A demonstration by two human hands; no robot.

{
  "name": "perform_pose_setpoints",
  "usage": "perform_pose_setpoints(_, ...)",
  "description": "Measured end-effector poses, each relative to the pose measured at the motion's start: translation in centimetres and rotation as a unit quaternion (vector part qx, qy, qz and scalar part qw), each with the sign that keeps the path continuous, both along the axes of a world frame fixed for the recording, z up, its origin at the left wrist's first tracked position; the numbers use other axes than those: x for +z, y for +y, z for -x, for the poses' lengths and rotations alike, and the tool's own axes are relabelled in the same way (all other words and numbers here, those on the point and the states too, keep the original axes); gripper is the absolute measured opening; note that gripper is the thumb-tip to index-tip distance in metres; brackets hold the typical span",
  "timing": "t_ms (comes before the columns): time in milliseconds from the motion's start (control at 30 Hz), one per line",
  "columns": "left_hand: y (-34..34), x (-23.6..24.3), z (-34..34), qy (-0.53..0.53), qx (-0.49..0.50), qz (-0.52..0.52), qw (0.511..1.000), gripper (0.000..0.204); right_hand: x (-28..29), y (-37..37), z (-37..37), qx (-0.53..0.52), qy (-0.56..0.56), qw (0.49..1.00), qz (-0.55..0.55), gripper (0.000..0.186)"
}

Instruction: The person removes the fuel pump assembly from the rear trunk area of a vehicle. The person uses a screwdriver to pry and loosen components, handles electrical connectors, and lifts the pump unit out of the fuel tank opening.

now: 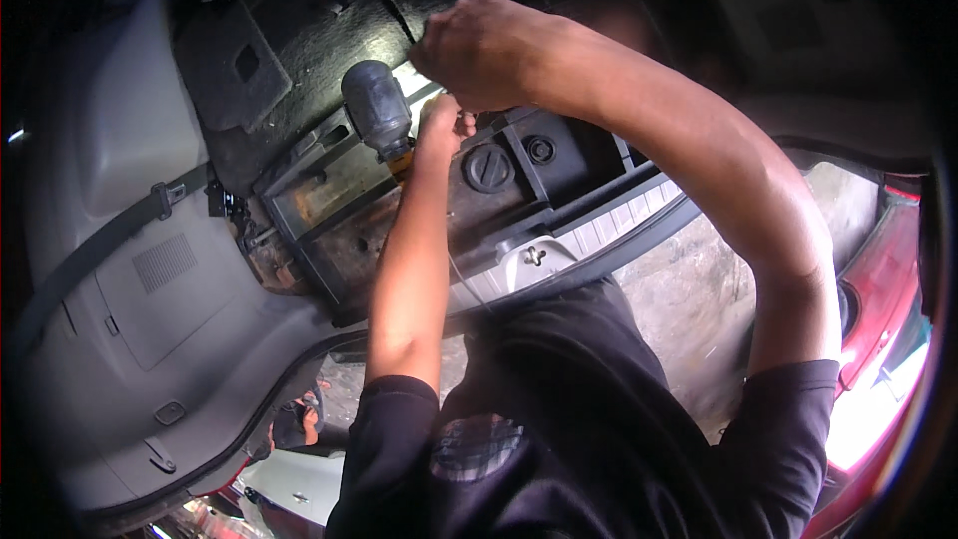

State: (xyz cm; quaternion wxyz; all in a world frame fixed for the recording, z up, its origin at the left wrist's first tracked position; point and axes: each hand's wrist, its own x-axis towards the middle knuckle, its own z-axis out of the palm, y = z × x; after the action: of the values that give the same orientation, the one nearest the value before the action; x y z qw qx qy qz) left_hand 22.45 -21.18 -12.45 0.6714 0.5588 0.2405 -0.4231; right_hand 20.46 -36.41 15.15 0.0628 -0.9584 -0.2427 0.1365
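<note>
Both my arms reach into the open rear of a car. My left hand [446,122] is closed, its fingers curled; what it grips, if anything, cannot be made out. Just beyond it and to the right, my right hand [474,52] is curled too, with its fingertips turned away and hidden. Close to my left hand on its left lies a dark, rounded, bottle-shaped thing [376,105] with a narrow neck and an orange-yellow part below. A bright lit patch [411,80] shows between that thing and my hands. Under my hands runs a black storage tray [519,210] with a round black knob [489,169].
A light ribbed sill [599,235] with a metal striker [536,256] borders the tray. Grey side trim [150,289] and a seat belt [120,225] are on the left. Dark carpet [339,30] lies beyond. A red car [883,309] stands at the right.
</note>
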Motion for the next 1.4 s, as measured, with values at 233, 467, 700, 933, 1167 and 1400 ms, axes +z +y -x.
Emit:
perform_pose_setpoints(233,-0.3,-1.1,0.0,-0.01,-0.012,0.011,1.0,0.023,-0.4,2.9,-1.9,-0.009,0.054,0.997,0.05,0.029)
perform_pose_setpoints(467,-0.6,-0.7,0.3,-0.006,0.002,0.017,1.0,0.021,-1.2,2.9,-1.6,-0.026,0.046,0.998,0.026,0.025)
perform_pose_setpoints(700,-0.8,-0.5,0.5,0.005,0.011,0.013,1.0,0.02,-1.0,3.4,-1.8,-0.001,0.073,0.996,0.049,0.022)
perform_pose_setpoints(933,-0.6,-0.8,0.7,-0.017,-0.018,0.022,0.999,0.02,-1.5,3.6,-1.5,0.0,0.035,0.999,0.041,0.021)
perform_pose_setpoints(1167,-1.1,0.8,1.2,-0.065,-0.024,0.02,0.997,0.022,-1.5,2.8,-0.5,0.008,0.033,0.997,0.069,0.025)
perform_pose_setpoints(1400,-1.4,3.6,4.2,-0.149,0.085,-0.027,0.985,0.018,-1.1,3.7,-0.8,-0.052,0.029,0.997,0.058,0.039)
